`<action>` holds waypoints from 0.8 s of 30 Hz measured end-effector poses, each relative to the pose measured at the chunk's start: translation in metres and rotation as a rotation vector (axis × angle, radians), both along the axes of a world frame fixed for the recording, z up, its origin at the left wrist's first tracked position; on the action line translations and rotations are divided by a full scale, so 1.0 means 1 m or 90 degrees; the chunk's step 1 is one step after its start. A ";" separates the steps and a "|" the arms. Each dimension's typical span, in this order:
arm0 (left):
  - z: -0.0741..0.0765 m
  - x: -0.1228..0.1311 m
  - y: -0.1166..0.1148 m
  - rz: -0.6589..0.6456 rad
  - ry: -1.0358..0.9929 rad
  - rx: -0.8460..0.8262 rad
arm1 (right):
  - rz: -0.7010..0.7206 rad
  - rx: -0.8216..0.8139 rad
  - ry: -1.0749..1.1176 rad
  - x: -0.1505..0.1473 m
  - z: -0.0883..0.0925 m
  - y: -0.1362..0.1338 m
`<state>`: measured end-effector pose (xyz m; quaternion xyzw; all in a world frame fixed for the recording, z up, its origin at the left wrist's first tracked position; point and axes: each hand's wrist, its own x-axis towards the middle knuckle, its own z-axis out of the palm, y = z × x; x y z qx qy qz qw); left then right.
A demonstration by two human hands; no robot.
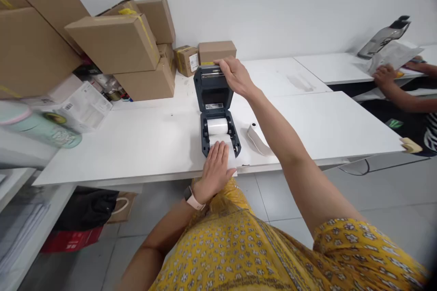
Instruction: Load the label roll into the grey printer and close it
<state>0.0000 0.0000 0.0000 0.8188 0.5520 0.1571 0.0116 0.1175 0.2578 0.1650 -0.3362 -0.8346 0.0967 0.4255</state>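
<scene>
Nothing legible anywhere. White sticker (pixel 214 106) inside raised lid of dark grey label printer (pixel 215 95), just under right hand (pixel 236 76): dark print, too small to read. White barcode label (pixel 194 62) on small brown cardboard box (pixel 186 60), just left of that hand: unreadable. Barcode patch (pixel 68 107) on white carton (pixel 85 109), far left of left hand (pixel 215 170): blurred. Green mark (pixel 394 123), far right of both hands: not decipherable.

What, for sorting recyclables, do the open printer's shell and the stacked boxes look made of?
Printer shell: likely moulded plastic, dark grey, matt, smooth rounded edges. Stacked boxes: apparently cardboard, dull brown, with folded flaps and yellow tape.
</scene>
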 end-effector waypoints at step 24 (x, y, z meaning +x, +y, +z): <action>0.009 -0.022 -0.037 0.187 -0.377 0.188 | -0.046 -0.016 -0.068 0.037 -0.185 -0.196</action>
